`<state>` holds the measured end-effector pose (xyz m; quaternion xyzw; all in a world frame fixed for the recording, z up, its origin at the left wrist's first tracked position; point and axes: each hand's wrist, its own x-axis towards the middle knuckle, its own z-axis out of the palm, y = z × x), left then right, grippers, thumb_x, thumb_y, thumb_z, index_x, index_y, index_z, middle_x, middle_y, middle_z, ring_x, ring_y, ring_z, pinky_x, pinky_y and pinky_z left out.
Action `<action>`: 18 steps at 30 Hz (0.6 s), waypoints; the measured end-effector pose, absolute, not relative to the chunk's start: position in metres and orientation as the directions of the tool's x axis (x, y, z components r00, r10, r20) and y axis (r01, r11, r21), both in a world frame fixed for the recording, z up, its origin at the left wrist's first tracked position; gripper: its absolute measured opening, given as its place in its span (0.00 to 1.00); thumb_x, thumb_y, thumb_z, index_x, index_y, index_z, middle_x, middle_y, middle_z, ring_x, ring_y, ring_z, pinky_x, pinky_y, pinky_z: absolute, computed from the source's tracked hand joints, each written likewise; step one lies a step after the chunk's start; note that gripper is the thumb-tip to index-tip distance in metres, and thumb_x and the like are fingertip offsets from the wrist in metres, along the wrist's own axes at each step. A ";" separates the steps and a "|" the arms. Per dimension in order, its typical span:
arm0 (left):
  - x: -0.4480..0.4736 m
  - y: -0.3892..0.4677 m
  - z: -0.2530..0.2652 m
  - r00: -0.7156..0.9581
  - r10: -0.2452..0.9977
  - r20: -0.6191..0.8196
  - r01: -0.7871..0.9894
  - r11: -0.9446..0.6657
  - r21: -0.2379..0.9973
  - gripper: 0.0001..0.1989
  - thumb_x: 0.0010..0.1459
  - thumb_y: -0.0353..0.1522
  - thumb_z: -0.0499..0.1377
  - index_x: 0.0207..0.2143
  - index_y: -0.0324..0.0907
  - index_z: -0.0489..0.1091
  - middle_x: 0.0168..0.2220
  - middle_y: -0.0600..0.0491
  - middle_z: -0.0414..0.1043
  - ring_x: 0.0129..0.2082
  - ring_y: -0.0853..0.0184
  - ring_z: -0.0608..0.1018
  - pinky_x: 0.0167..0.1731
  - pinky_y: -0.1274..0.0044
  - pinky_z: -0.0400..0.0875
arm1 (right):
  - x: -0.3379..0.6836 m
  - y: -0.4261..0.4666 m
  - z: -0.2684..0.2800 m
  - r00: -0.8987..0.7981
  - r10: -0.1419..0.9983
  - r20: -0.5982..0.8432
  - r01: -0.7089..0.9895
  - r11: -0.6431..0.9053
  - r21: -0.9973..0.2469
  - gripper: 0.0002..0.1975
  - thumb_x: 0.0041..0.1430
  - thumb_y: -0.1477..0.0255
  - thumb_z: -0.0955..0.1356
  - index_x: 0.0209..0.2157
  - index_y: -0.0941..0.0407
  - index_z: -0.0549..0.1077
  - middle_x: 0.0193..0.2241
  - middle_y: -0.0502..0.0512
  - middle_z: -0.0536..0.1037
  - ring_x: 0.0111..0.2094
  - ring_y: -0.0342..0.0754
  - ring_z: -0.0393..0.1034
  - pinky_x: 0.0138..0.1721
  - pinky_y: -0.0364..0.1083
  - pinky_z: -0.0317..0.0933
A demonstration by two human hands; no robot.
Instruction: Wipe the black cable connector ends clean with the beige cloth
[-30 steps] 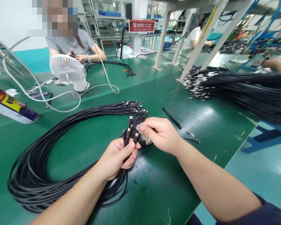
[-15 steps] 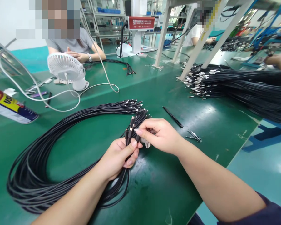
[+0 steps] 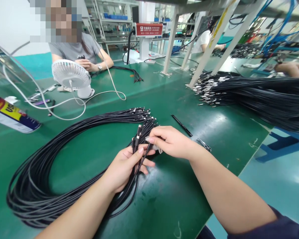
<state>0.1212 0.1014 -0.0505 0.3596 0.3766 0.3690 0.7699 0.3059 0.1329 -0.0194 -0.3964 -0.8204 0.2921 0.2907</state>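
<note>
Black cables (image 3: 137,141) with metal-tipped plugs stand up from my left hand (image 3: 123,166), which grips them below the plugs with the thumb across them. Its other fingers are partly spread beneath. My right hand (image 3: 169,141) pinches the plug end of one cable (image 3: 145,156) just to the right; a small white cloth or tissue (image 3: 160,150) shows under its fingers. Behind both hands, more plug ends lie fanned on the green table. They belong to a large looped bundle of black cables (image 3: 32,179) that curves round to the left.
A white fan (image 3: 71,73) with a white cord stands at the back left, near a spray can (image 3: 13,114). Black tweezers (image 3: 181,125) and a nail clipper (image 3: 204,145) lie right. Another cable pile (image 3: 259,91) sits far right. A co-worker (image 3: 82,49) sits opposite.
My left fingers have opened outward, and my right hand has drawn one cable slightly right, apart from the others. The co-worker opposite now holds up a few dark plugs.
</note>
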 end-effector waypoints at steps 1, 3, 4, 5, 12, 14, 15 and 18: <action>0.120 0.101 -0.051 0.439 0.840 -0.321 -0.318 0.478 0.819 0.18 0.52 0.37 0.67 0.44 0.38 0.76 0.39 0.44 0.80 0.26 0.68 0.80 0.20 0.82 0.71 | 0.307 0.134 -0.020 -0.516 0.825 0.231 0.489 0.505 -0.711 0.13 0.63 0.74 0.63 0.24 0.58 0.68 0.21 0.48 0.69 0.25 0.41 0.62 0.28 0.40 0.54; 0.119 0.101 -0.051 0.428 0.835 -0.345 -0.349 0.505 0.790 0.19 0.51 0.36 0.67 0.45 0.40 0.75 0.41 0.44 0.79 0.28 0.67 0.81 0.22 0.82 0.73 | 0.307 0.135 -0.022 -0.484 0.843 0.236 0.486 0.484 -0.728 0.13 0.63 0.73 0.63 0.24 0.58 0.69 0.20 0.47 0.69 0.24 0.40 0.62 0.27 0.40 0.54; 0.118 0.101 -0.051 0.424 0.834 -0.353 -0.364 0.514 0.777 0.19 0.51 0.36 0.68 0.46 0.41 0.75 0.41 0.44 0.80 0.29 0.67 0.81 0.23 0.82 0.73 | 0.307 0.135 -0.023 -0.451 0.854 0.261 0.480 0.478 -0.735 0.13 0.63 0.73 0.63 0.24 0.58 0.69 0.20 0.47 0.69 0.24 0.41 0.62 0.27 0.40 0.54; 0.117 0.100 -0.050 0.422 0.834 -0.354 -0.381 0.518 0.766 0.19 0.51 0.36 0.68 0.46 0.42 0.75 0.42 0.44 0.79 0.29 0.67 0.81 0.23 0.82 0.73 | 0.307 0.135 -0.023 -0.409 0.861 0.303 0.474 0.484 -0.735 0.13 0.63 0.72 0.63 0.24 0.58 0.70 0.21 0.47 0.69 0.24 0.41 0.62 0.27 0.41 0.55; 0.114 0.102 -0.050 0.540 0.789 -0.292 -0.437 0.560 0.704 0.16 0.46 0.36 0.71 0.40 0.45 0.78 0.45 0.45 0.79 0.31 0.64 0.82 0.24 0.81 0.72 | 0.300 0.135 -0.030 -0.095 0.831 0.549 0.356 0.543 -0.761 0.11 0.64 0.66 0.66 0.32 0.56 0.77 0.34 0.54 0.71 0.40 0.46 0.67 0.43 0.45 0.62; 0.114 0.102 -0.053 0.590 0.754 -0.288 -0.406 0.585 0.702 0.15 0.46 0.38 0.70 0.37 0.42 0.79 0.41 0.43 0.80 0.27 0.68 0.79 0.24 0.81 0.70 | 0.298 0.135 -0.034 -0.029 0.859 0.512 0.275 0.499 -0.822 0.12 0.63 0.63 0.66 0.34 0.55 0.78 0.38 0.55 0.70 0.45 0.47 0.66 0.47 0.46 0.62; 0.114 0.102 -0.054 0.603 0.742 -0.293 -0.386 0.593 0.707 0.14 0.47 0.38 0.70 0.36 0.41 0.79 0.39 0.43 0.80 0.25 0.70 0.78 0.24 0.81 0.69 | 0.297 0.136 -0.036 -0.006 0.873 0.488 0.235 0.475 -0.848 0.13 0.62 0.61 0.67 0.34 0.54 0.78 0.39 0.55 0.69 0.46 0.48 0.65 0.49 0.47 0.62; 0.116 0.102 -0.055 0.604 0.728 -0.324 -0.338 0.602 0.723 0.14 0.49 0.38 0.68 0.35 0.38 0.79 0.37 0.43 0.79 0.20 0.75 0.72 0.21 0.82 0.65 | 0.295 0.137 -0.040 0.039 0.905 0.423 0.194 0.409 -0.892 0.14 0.59 0.57 0.68 0.34 0.53 0.79 0.38 0.54 0.68 0.46 0.48 0.64 0.51 0.49 0.60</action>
